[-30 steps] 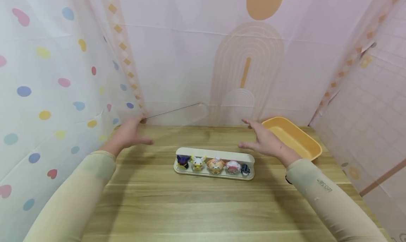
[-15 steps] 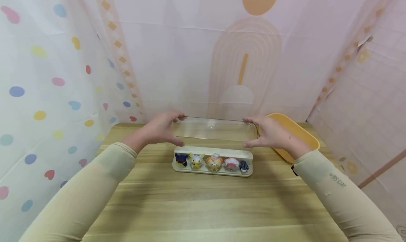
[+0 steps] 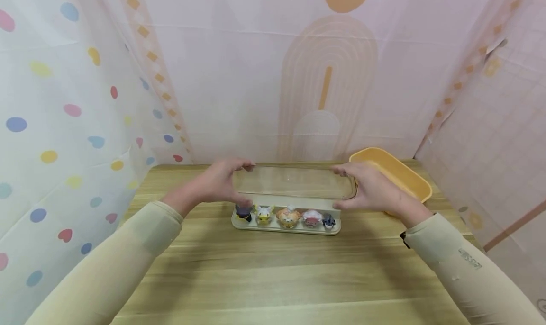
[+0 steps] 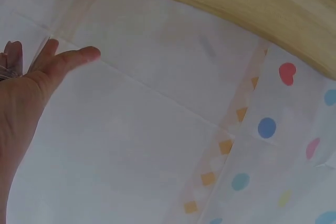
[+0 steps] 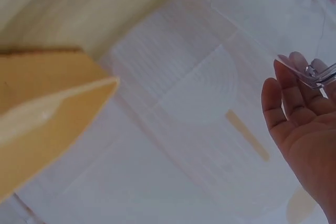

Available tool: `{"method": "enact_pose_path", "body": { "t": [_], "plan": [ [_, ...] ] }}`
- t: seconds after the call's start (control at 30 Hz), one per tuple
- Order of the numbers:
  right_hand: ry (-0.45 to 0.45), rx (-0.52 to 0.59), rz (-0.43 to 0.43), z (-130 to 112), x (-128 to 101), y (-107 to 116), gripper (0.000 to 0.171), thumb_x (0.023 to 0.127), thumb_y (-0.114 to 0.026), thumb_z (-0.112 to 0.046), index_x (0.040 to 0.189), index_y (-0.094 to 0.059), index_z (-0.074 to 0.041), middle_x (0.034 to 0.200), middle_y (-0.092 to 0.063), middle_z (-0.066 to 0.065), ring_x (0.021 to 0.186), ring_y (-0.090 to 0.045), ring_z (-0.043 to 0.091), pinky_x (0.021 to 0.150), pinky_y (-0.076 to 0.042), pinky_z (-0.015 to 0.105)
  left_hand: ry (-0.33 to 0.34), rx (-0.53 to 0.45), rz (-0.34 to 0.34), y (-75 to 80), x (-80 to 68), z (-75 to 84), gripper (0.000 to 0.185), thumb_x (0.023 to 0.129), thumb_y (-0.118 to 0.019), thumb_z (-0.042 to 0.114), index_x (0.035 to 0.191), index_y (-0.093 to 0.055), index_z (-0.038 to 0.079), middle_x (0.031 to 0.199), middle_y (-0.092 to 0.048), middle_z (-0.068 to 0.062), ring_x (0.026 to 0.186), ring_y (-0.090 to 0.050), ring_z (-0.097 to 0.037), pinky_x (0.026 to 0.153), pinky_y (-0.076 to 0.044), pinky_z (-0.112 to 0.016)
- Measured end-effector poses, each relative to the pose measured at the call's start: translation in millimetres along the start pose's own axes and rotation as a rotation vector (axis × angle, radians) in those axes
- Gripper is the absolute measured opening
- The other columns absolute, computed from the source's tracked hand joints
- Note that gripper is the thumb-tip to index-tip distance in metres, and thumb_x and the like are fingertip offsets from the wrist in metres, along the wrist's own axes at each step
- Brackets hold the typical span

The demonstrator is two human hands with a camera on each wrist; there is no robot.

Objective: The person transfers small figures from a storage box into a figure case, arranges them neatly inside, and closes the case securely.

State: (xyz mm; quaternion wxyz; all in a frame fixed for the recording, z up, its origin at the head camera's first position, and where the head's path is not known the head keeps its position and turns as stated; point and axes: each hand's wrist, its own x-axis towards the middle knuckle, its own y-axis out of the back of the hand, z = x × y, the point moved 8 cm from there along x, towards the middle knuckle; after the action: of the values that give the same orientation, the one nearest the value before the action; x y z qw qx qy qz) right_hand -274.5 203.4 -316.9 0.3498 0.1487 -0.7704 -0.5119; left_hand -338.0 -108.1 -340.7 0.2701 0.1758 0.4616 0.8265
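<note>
Between both hands is a long clear plastic cover (image 3: pixel 294 182), held above and just behind a cream display base (image 3: pixel 281 229). The left hand (image 3: pixel 219 183) grips its left end between thumb and fingers. At its right end, the right hand (image 3: pixel 367 185) holds it the same way, and the right wrist view shows the clear corner (image 5: pixel 315 80) against the fingers. Several small figurines stand in a row on the base, among them an orange one (image 3: pixel 288 218), a yellow and white one (image 3: pixel 264 214) and a pink one (image 3: pixel 312 218). The left thumb partly covers the dark figurine (image 3: pixel 243 213) at the left.
A yellow plastic tub (image 3: pixel 394 173) stands behind the right hand at the table's back right. Patterned curtains (image 3: pixel 239 88) hang behind and on both sides of the wooden table (image 3: pixel 273 277).
The left hand has come inward from the left with the clear cover. The right hand has taken hold of the other end. The cover has swung level and dropped toward the base.
</note>
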Motion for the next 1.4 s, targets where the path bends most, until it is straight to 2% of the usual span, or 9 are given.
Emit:
{"method": "enact_pose_path", "body": {
  "t": [0.13,0.3,0.57,0.8,0.87,1.0,1.07,1.27,1.4],
  "plan": [
    [0.002,-0.018,0.008,-3.4,-7.7,-10.3,0.081,0.072,-0.097,-0.036,0.136,-0.067,0.002,0.122,-0.077,0.016,0.107,-0.073,0.03,0.096,-0.059,0.052,-0.004,-0.002,-0.005,-8.1,-5.4,-1.2,0.097,0.071,-0.101,0.033,0.151,-0.055,0.002,0.147,-0.065,-0.016,0.144,-0.055,-0.04,0.122,-0.041,-0.06],
    [-0.013,-0.025,0.008,-3.8,-13.2,-20.5,0.081,0.072,-0.096,-0.036,0.137,-0.066,0.001,0.123,-0.076,0.015,0.108,-0.073,0.03,0.095,-0.059,0.053,0.019,-0.003,-0.025,-19.1,-6.0,-7.0,0.097,0.07,-0.102,0.03,0.151,-0.055,0.004,0.147,-0.064,-0.014,0.142,-0.056,-0.039,0.119,-0.045,-0.059],
    [-0.087,-0.043,-0.039,2.3,-16.2,-32.6,0.086,0.072,-0.096,-0.042,0.142,-0.065,-0.002,0.128,-0.074,0.014,0.114,-0.072,0.031,0.099,-0.059,0.053,0.009,0.071,-0.043,-30.8,-2.7,-13.3,0.097,0.072,-0.1,0.033,0.152,-0.054,0.002,0.148,-0.064,-0.015,0.143,-0.055,-0.042,0.12,-0.043,-0.059],
    [-0.108,-0.025,-0.098,9.8,-14.5,-47.4,0.082,0.076,-0.095,-0.038,0.142,-0.064,-0.001,0.131,-0.074,0.016,0.118,-0.072,0.034,0.101,-0.058,0.054,0.021,0.116,-0.057,-39.1,-1.6,-15.8,0.096,0.073,-0.1,0.033,0.151,-0.054,0.001,0.147,-0.065,-0.016,0.142,-0.056,-0.04,0.12,-0.043,-0.06],
    [-0.11,-0.019,-0.12,11.4,-14.8,-52.6,0.083,0.075,-0.095,-0.037,0.142,-0.063,-0.001,0.131,-0.074,0.017,0.118,-0.072,0.034,0.101,-0.058,0.054,0.023,0.142,-0.064,-43.7,-1.4,-18.4,0.095,0.074,-0.099,0.037,0.151,-0.055,0.002,0.146,-0.066,-0.015,0.143,-0.056,-0.04,0.12,-0.041,-0.064],
    [-0.135,-0.04,-0.173,14.9,-17.6,-62.2,0.085,0.077,-0.095,-0.041,0.145,-0.062,-0.002,0.136,-0.071,0.018,0.122,-0.07,0.036,0.102,-0.058,0.054,0.035,0.163,-0.081,-51.2,-2.0,-22.7,0.094,0.076,-0.097,0.04,0.152,-0.055,0.005,0.148,-0.065,-0.013,0.146,-0.053,-0.04,0.118,-0.028,-0.081],
    [-0.148,-0.04,-0.196,16.2,-18.5,-65.5,0.087,0.078,-0.094,-0.042,0.147,-0.06,-0.002,0.14,-0.069,0.019,0.126,-0.069,0.037,0.104,-0.057,0.055,0.039,0.166,-0.089,-54.0,-1.8,-25.2,0.094,0.078,-0.096,0.04,0.153,-0.054,0.005,0.15,-0.064,-0.014,0.148,-0.051,-0.041,0.117,-0.024,-0.085],
    [-0.191,0.024,-0.246,20.5,-17.5,-68.8,0.088,0.081,-0.094,-0.04,0.149,-0.057,0.001,0.142,-0.067,0.023,0.126,-0.068,0.039,0.105,-0.056,0.056,0.058,0.112,-0.139,-56.0,1.4,-27.4,0.097,0.081,-0.095,0.035,0.159,-0.047,0.005,0.161,-0.053,-0.019,0.152,-0.046,-0.043,0.124,-0.038,-0.062],
    [-0.214,0.062,-0.283,22.7,-16.2,-72.2,0.088,0.082,-0.094,-0.037,0.15,-0.055,0.002,0.143,-0.066,0.024,0.126,-0.068,0.04,0.106,-0.055,0.057,0.078,0.106,-0.175,-58.3,2.8,-30.0,0.1,0.082,-0.095,0.035,0.163,-0.043,0.007,0.166,-0.047,-0.02,0.155,-0.043,-0.043,0.125,-0.038,-0.059]
  ]
}}
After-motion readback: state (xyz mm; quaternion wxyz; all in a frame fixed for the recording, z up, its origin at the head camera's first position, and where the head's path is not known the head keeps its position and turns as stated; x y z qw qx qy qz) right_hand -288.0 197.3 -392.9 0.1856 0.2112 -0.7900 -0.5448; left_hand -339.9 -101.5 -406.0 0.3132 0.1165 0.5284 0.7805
